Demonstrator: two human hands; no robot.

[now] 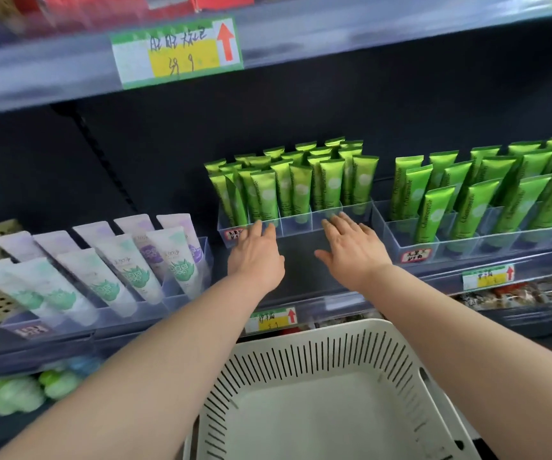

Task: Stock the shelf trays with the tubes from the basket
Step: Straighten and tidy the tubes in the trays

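A clear plastic shelf tray [298, 224] stands at the middle of the shelf, packed with several upright green tubes [296, 184]. My left hand [256, 252] reaches to the tray's front left, its straight fingers touching the front wall. My right hand [352, 245] lies flat with fingers spread at the tray's front right, fingertips at the wall. Neither hand holds anything. The white slotted basket [304, 360] sits below my arms, and no tubes show inside it.
A second clear tray [410, 240] of green tubes stands to the right. A tray of white and purple tubes [125, 260] leans at the left. The upper shelf edge carries a price label [176, 51]. Packaged goods lie on the shelf below.
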